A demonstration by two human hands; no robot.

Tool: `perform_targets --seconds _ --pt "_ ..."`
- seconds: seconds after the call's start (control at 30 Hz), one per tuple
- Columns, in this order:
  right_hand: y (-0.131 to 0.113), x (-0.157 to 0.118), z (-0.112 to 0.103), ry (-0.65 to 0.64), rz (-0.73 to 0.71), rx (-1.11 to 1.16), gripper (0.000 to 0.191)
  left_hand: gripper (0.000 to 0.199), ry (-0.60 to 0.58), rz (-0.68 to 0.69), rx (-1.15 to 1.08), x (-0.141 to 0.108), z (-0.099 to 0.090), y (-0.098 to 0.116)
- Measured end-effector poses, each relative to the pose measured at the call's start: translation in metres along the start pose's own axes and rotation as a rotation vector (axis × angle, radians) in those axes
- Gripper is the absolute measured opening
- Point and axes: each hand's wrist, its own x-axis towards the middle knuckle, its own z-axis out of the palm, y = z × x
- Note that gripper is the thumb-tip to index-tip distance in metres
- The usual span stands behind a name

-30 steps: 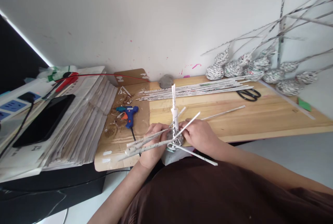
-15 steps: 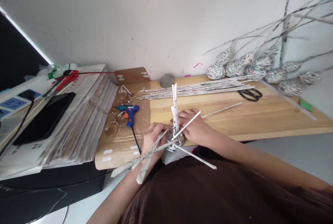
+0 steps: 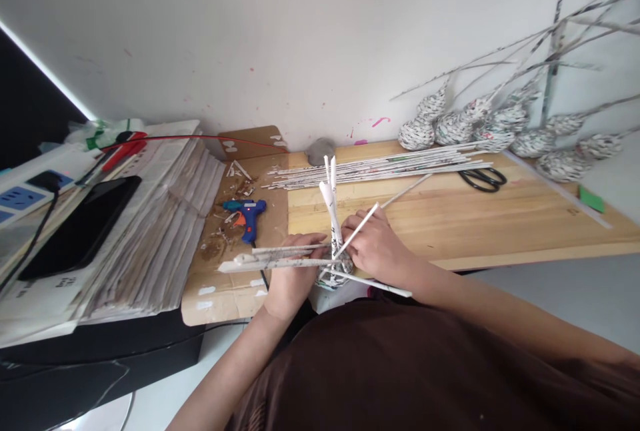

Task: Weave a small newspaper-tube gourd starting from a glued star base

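A small woven piece of rolled newspaper (image 3: 331,279) sits at the table's front edge, close to my body. Several paper tubes stick out of it: some stand upright, one (image 3: 361,227) slants up to the right, one points toward my right forearm, and a bundle (image 3: 275,261) lies to the left across my left hand. My left hand (image 3: 295,274) is closed round the piece's left side, its fingers partly behind the tubes. My right hand (image 3: 373,243) has its fingers bent against the right side, pinching near a thin tube (image 3: 406,192) that runs up to the right.
Loose paper tubes (image 3: 380,169) lie along the back, beside black-handled scissors (image 3: 483,179). Finished woven gourd shapes (image 3: 417,134) stand at the right against the wall. On the left are a blue glue gun (image 3: 253,217) on cardboard, a newspaper stack (image 3: 165,237) and a phone (image 3: 83,227).
The woven piece has turned slightly; its left-hand tubes have swung up from slanting to nearly level. The thin tube by my right hand now points more steeply upward.
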Motion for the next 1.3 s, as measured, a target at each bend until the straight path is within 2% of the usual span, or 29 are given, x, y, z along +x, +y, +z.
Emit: perform_targets --seconds 0.17,0.37,0.43,0.57,0.67,0.77,0.9,0.97,1.1,1.3 --pt "0.003 -0.007 0.007 0.062 -0.008 0.034 0.014 0.017 -0.018 -0.002 -0.045 0.003 -0.002 0.001" --pt "0.005 -0.013 0.013 0.165 -0.063 0.071 0.014 0.015 -0.167 -0.032 -0.126 0.01 -0.007 0.006" --pt "0.004 -0.013 0.01 0.172 -0.069 0.075 0.013 0.015 -0.148 -0.02 -0.095 0.011 -0.006 0.008" --pt "-0.003 -0.01 -0.002 0.225 -0.047 0.128 0.016 0.009 -0.035 -0.051 -0.045 0.009 -0.004 0.01" --pt "-0.009 -0.006 -0.012 0.275 -0.038 0.256 0.018 0.008 -0.002 -0.074 -0.036 0.009 -0.004 0.008" --pt "-0.013 -0.002 -0.015 0.253 -0.032 0.373 0.014 0.009 0.015 -0.034 -0.027 0.009 -0.004 0.007" --pt "-0.019 -0.006 -0.014 0.146 0.151 0.412 0.012 0.007 0.076 -0.064 -0.047 0.006 -0.004 0.01" --pt "-0.021 -0.009 -0.011 0.132 0.234 0.432 0.012 0.006 0.094 -0.094 -0.064 0.004 -0.003 0.011" --pt "-0.022 -0.014 -0.004 0.163 0.293 0.578 0.012 0.005 0.137 -0.138 -0.092 0.001 -0.003 0.014" --pt "-0.022 -0.014 0.011 0.262 0.453 0.78 0.012 0.007 0.089 -0.119 -0.08 -0.001 -0.004 0.017"
